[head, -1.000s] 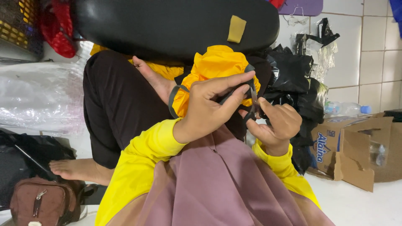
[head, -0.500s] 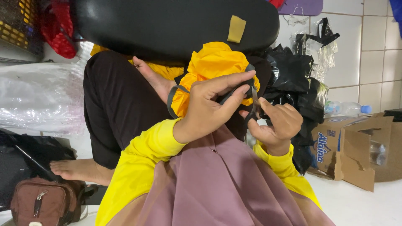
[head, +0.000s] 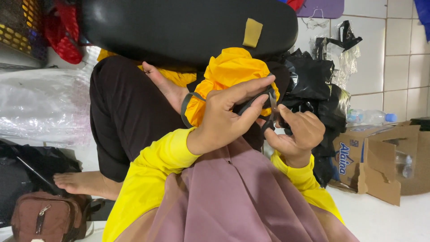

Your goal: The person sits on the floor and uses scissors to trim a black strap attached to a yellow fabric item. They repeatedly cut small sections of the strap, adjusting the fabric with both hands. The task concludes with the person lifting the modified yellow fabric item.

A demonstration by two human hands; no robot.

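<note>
- The left hand (head: 224, 118) is in the middle of the view, with its fingers stretched to the right and lying over a bunched yellow fabric piece (head: 228, 74).
- The thumb and the long fingers of this hand are closed on a dark grey strap (head: 257, 101) that runs along the edge of the yellow fabric; the strap goes between the fingertips.
- The right hand (head: 298, 134) is just beside it, lower and to the right, with the fingers curled inward.
- This hand seems to pinch the other end of the same dark strap, but the fingertips hide the contact, so I cannot tell it for sure.
- The yellow fabric piece stays in front of the person's chest, above the mauve cloth (head: 233, 201) that covers the lap, and under a big black cushion (head: 179, 27).
- Both arms wear yellow sleeves (head: 152, 166).
- Behind the hands sits 1 other person in black trousers (head: 121, 112), with a bare foot (head: 83, 183) on the floor.
- On the right is a heap of black plastic bags (head: 313, 89), and further right a torn cardboard box (head: 380, 166).
- In the bottom left corner lies a small brown bag (head: 45, 217).
</note>
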